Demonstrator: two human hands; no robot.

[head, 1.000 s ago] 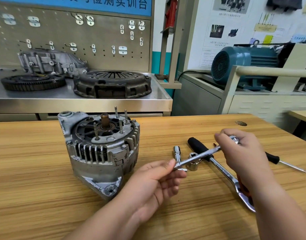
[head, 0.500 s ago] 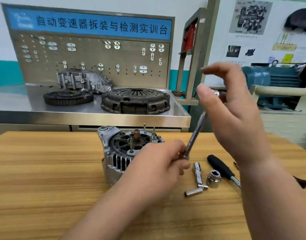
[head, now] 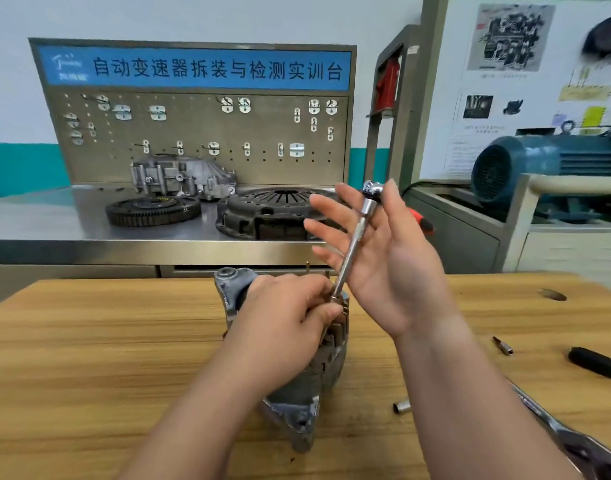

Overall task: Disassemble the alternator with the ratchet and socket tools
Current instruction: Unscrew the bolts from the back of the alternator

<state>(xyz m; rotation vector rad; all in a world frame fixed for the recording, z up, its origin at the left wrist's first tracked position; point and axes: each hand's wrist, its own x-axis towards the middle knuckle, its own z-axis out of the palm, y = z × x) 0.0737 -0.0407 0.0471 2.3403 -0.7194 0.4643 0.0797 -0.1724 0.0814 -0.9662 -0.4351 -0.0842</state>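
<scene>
The grey alternator (head: 299, 407) stands on the wooden table (head: 89, 358), mostly hidden behind my left hand (head: 290, 317). A slim chrome extension bar (head: 354, 247) with a knob on top rises tilted from the alternator's top. My left hand pinches the bar's lower end against the alternator. My right hand (head: 376, 251) is spread open, palm and fingers lying along the bar's upper part and knob. What the bar's tip sits on is hidden.
A loose small socket (head: 402, 407) lies right of the alternator. A black-handled ratchet (head: 598, 367), a small bit (head: 503, 345) and a chrome handle (head: 570, 441) lie at the right. Behind stands a steel bench with a clutch plate (head: 273, 214), a flywheel (head: 151, 211) and a housing.
The bar has come from lying low over the table to standing on the alternator's top. My right hand has opened flat along it. The view has moved closer.
</scene>
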